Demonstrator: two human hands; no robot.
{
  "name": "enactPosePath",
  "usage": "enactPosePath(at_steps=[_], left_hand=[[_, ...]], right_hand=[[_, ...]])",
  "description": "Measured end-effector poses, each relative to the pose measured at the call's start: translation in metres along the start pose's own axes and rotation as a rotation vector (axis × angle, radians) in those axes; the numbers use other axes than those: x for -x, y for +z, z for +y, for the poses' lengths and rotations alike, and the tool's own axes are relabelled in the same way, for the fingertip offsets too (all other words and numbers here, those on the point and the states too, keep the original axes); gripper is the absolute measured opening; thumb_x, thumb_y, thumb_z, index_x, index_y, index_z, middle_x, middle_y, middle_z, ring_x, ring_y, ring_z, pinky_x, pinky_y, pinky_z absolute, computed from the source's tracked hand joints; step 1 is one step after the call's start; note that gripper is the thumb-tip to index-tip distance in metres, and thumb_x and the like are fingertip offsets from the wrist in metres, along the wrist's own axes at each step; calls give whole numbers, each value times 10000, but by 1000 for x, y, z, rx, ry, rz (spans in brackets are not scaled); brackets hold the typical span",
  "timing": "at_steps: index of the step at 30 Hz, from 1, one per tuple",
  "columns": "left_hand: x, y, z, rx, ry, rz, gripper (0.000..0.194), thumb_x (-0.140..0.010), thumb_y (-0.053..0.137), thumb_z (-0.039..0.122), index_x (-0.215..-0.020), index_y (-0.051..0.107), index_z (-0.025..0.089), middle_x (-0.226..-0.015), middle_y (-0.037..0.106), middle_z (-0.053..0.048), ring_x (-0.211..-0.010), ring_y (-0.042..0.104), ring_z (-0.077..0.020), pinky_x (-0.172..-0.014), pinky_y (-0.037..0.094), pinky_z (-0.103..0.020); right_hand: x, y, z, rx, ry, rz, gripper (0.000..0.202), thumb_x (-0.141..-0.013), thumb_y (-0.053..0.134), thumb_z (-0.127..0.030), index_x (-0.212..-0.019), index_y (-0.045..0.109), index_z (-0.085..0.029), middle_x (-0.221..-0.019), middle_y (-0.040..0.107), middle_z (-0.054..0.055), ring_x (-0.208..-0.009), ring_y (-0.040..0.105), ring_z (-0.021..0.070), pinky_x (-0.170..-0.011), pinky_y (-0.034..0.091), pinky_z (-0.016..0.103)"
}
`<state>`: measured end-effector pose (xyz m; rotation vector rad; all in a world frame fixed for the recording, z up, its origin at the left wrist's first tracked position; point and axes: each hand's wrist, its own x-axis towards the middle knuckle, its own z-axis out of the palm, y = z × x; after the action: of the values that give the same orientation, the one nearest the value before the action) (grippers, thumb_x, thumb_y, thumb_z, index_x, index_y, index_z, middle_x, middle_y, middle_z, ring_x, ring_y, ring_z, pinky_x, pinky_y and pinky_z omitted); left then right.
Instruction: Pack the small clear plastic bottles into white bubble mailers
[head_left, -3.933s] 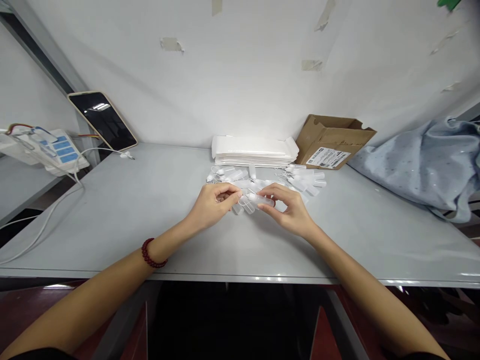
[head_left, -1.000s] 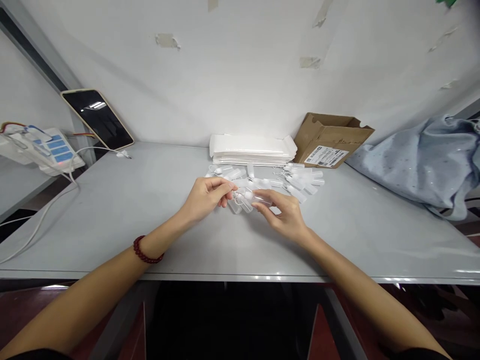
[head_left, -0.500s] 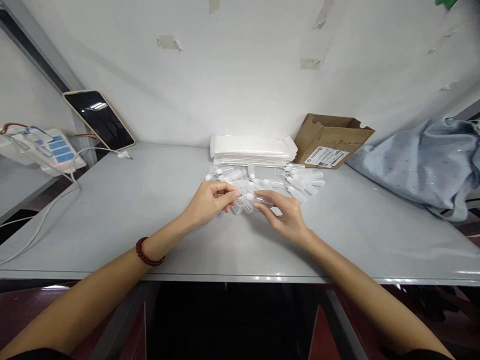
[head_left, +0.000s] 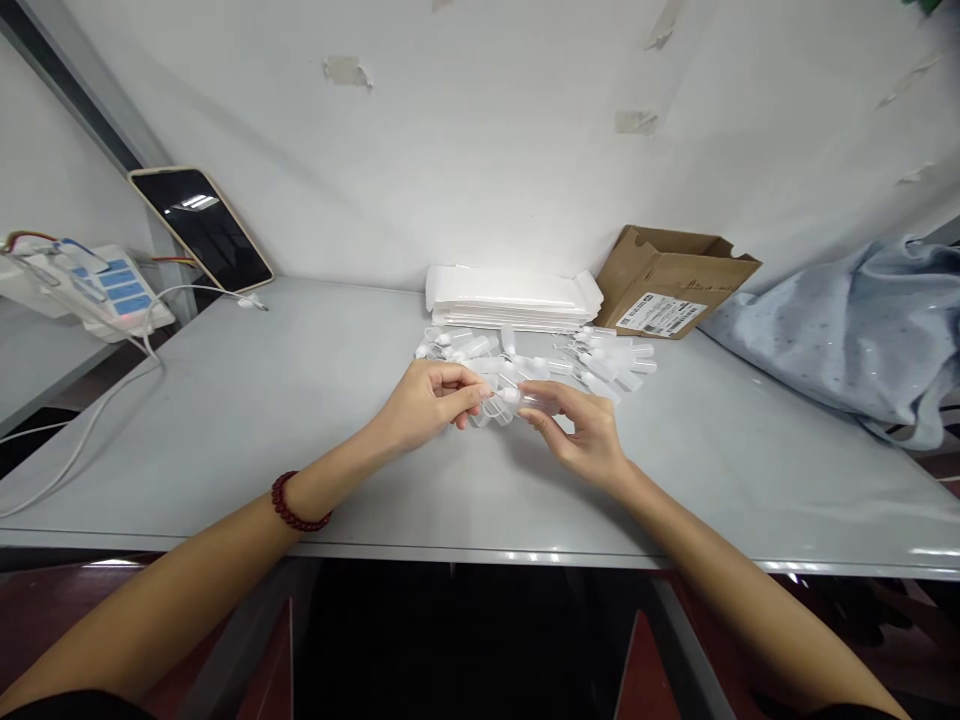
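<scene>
Between the thumb and fingers of my right hand (head_left: pixel 581 425) is a small clear plastic bottle (head_left: pixel 538 403), lying sideways with its white cap end (head_left: pixel 511 396) to the left. My left hand (head_left: pixel 435 405) is closed in a pinch just left of that cap. What its fingertips grip is too small to make out; a thin white loop shows beside them. Under and behind both hands lies a loose pile of similar bottles (head_left: pixel 474 347) with white caps and thin loops. More of them (head_left: pixel 615 362) spread out to the right.
A stack of flat white cartons (head_left: pixel 514 295) stands against the wall. To its right are an open brown cardboard box (head_left: pixel 675 285) and a light blue cloth bag (head_left: pixel 840 330). A phone (head_left: pixel 202 230) leans at the left, near a power strip (head_left: pixel 120 290) with white cables.
The view has shifted slightly. Both hands still hold the bottle over the pile, now somewhat further right in the picture.
</scene>
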<state>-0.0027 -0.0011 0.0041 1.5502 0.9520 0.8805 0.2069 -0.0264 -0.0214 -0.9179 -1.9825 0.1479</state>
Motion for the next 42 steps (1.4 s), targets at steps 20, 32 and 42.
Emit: enactPosePath(at_steps=[20,32,42], left_hand=[[0,-2,1,43,16,-1,181,-801,663,301,-718,666,140,-599,597,10,-505,522,-81,-528,443,-220],[0,-5,0,102,23,-86,193,-806,664,306,-686,651,155,-614,621,3,-513,531,-81,-536,460,-220],[-3,-4,0,139,-11,-27,225,-839,598,292,-692,679,143,-653,620,-9,-509,523,-79,-535,445,-225]], right_hand=[[-1,-5,0,8,-19,4,163,-868,635,-201,-1030,658,-197,-811,738,36,-666,675,146,-588,544,260],[-1,-7,1,-84,45,-20,168,-870,633,-233,-1032,671,-207,-761,725,27,-628,668,145,-577,549,270],[-4,-7,1,-38,24,-11,171,-868,634,-223,-1033,665,-193,-811,737,39,-629,670,137,-560,543,249]])
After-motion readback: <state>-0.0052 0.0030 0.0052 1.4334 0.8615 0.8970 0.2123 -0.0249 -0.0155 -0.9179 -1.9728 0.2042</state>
